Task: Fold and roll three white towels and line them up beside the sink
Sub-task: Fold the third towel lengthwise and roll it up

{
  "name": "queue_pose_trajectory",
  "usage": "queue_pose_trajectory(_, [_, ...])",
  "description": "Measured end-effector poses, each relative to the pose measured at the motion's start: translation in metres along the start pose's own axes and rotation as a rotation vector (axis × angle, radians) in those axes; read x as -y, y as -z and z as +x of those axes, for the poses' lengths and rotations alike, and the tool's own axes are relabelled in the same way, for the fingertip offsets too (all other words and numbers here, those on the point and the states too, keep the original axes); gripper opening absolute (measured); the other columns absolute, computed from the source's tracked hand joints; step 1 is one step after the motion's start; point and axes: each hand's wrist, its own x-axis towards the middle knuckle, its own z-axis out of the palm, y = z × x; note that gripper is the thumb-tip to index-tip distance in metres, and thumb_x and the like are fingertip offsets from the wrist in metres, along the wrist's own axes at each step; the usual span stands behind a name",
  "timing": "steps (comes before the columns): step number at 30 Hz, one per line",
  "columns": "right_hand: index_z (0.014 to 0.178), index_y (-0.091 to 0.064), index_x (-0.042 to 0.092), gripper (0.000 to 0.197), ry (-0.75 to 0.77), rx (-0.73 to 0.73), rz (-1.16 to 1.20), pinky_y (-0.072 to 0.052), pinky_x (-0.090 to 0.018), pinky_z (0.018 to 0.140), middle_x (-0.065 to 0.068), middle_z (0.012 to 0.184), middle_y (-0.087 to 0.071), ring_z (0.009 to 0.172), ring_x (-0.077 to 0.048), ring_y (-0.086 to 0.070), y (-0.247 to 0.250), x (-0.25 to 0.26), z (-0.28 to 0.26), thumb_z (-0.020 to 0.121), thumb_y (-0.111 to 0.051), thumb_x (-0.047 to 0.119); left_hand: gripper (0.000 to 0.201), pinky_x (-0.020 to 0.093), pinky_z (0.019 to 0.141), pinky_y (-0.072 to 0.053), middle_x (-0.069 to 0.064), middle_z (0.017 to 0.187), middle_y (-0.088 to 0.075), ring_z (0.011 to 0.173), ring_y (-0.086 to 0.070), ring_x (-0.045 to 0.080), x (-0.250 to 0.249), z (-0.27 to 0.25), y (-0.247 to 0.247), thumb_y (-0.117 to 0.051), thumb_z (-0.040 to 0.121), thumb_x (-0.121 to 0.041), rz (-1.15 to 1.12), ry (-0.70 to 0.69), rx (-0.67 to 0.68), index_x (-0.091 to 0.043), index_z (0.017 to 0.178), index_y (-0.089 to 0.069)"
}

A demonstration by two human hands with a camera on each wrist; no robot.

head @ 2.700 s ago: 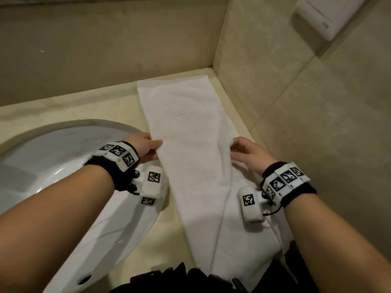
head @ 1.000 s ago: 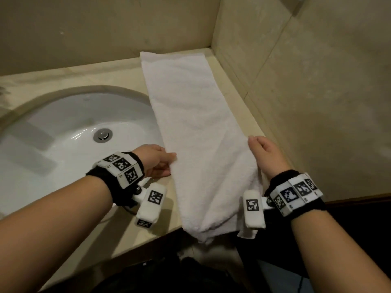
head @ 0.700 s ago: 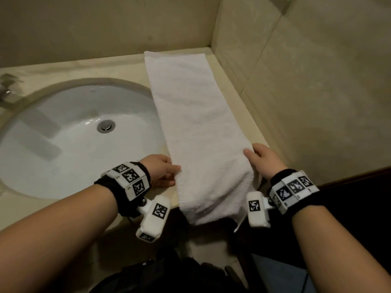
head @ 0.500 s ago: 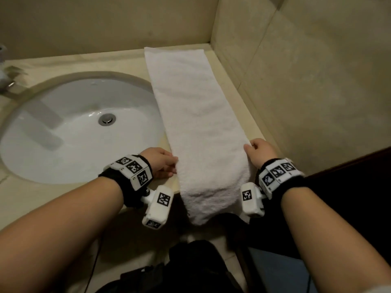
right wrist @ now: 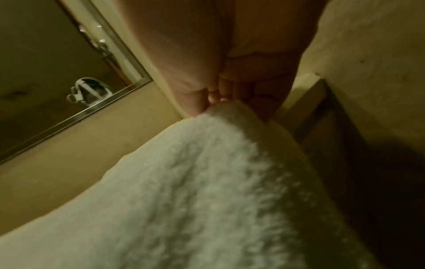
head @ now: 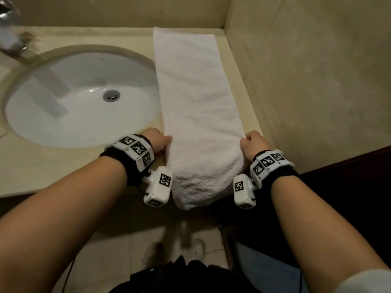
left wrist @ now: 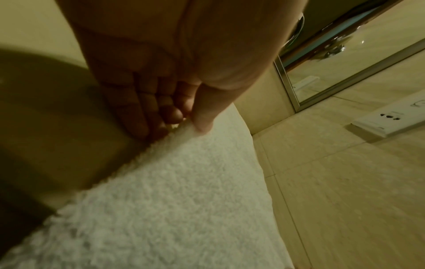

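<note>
Head view: both hands pinch towel [head: 196, 106]; less overhang than before.

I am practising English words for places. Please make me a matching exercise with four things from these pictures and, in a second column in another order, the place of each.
Things:
1. towel
2. sink
3. left hand
4. right hand

Places:
A. set into the counter, left of the towel
B. pinching the towel's edge on the wall side
C. flat on the counter, near end hanging over the front edge
D. pinching the towel's edge on the sink side

Pairs: 1-C, 2-A, 3-D, 4-B
</note>
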Motion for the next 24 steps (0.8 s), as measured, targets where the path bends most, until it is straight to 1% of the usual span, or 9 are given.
queue_pose_trajectory(2, [0.111,-0.053,0.004,0.028,0.046,-0.021,0.025,-0.039,-0.032,0.078,-0.02,0.112,-0.061,0.103,-0.035,-0.055,0.002,-0.004,-0.006,0.093,-0.045,0.024,0.039,0.036,0.089,-0.043,0.025,0.107,-0.062,0.1,-0.057,0.037,0.002,0.001,-0.003,-0.046,0.094,-0.03,0.025,-0.029,-0.017,0.005,0.101,-0.061])
queue_pose_trajectory(4, [0.111,-0.055,0.007,0.03,0.069,-0.033,0.126,-0.039,-0.029,0.08,-0.014,0.11,-0.063,0.102,-0.03,-0.056,0.002,-0.012,-0.014,0.092,-0.048,0.029,0.025,0.038,0.083,-0.048,0.021,0.085,-0.061,0.077,-0.058,0.032,0.004,0.0,-0.007,-0.054,0.09,-0.025,-0.126,-0.054,-0.027,-0.002,0.081,-0.06])
queue_pose_trajectory(6, [0.109,-0.055,0.011,0.029,0.068,-0.021,0.258,-0.037,-0.024,0.077,-0.005,0.097,-0.062,0.092,-0.021,-0.056,-0.001,-0.025,-0.027,0.088,-0.055,0.032,0.022,0.037,0.083,-0.049,0.016,0.093,-0.059,0.082,-0.059,0.029,0.007,0.0,-0.012,-0.063,0.084,-0.022,-0.168,-0.054,-0.032,-0.005,0.096,-0.057])
queue_pose_trajectory(8, [0.105,-0.052,0.014,0.029,0.045,0.038,0.294,-0.037,-0.025,0.077,0.003,0.081,-0.054,0.085,-0.017,-0.052,-0.008,-0.041,-0.04,0.083,-0.064,0.027,0.043,0.035,0.091,-0.045,0.012,0.109,-0.059,0.102,-0.058,0.03,0.01,0.001,-0.015,-0.068,0.08,-0.023,-0.075,-0.047,-0.056,-0.007,0.116,-0.052])
queue_pose_trajectory(10, [0.099,-0.052,0.012,0.022,0.006,0.076,0.239,-0.037,-0.025,0.074,0.002,0.073,-0.05,0.08,-0.019,-0.05,-0.016,-0.053,-0.047,0.083,-0.064,0.023,0.042,0.033,0.089,-0.044,0.01,0.107,-0.058,0.102,-0.058,0.029,0.012,0.004,-0.015,-0.069,0.079,-0.026,-0.053,-0.064,-0.076,-0.009,0.114,-0.053])
queue_pose_trajectory(15, [0.1,-0.057,0.005,0.018,0.016,-0.096,0.191,-0.029,-0.021,0.065,-0.004,0.082,-0.053,0.078,-0.02,-0.049,-0.011,-0.052,-0.038,0.089,-0.055,0.02,0.025,0.035,0.075,-0.044,0.014,0.087,-0.062,0.076,-0.052,0.022,0.015,0.008,-0.01,-0.07,0.077,-0.03,-0.081,-0.091,-0.016,-0.009,0.088,-0.06])
queue_pose_trajectory(19, [0.087,-0.052,0.011,0.009,-0.049,0.002,0.054,-0.035,-0.027,0.072,-0.009,0.086,-0.055,0.093,-0.03,-0.058,-0.011,-0.052,-0.036,0.089,-0.053,0.019,0.032,0.026,0.061,-0.041,0.005,0.062,-0.056,0.057,-0.05,0.02,0.015,0.012,-0.011,-0.073,0.076,-0.026,-0.105,-0.087,-0.004,-0.014,0.059,-0.047])
queue_pose_trajectory(22, [0.084,-0.047,0.012,0.007,-0.059,0.057,-0.046,-0.035,-0.026,0.071,-0.016,0.101,-0.062,0.094,-0.031,-0.058,-0.002,-0.046,-0.036,0.09,-0.048,0.016,0.036,0.032,0.067,-0.046,0.008,0.06,-0.057,0.057,-0.052,0.022,0.013,0.014,-0.011,-0.067,0.081,-0.027,-0.078,-0.097,0.046,-0.015,0.055,-0.045])
queue_pose_trajectory(24, [0.085,-0.046,0.013,0.006,-0.026,0.022,-0.067,-0.036,-0.026,0.07,-0.015,0.102,-0.061,0.084,-0.028,-0.054,0.01,-0.035,-0.033,0.089,-0.046,0.016,0.034,0.034,0.075,-0.049,0.01,0.064,-0.062,0.061,-0.057,0.025,0.01,0.014,-0.008,-0.059,0.086,-0.032,-0.002,-0.106,0.056,-0.013,0.059,-0.051])
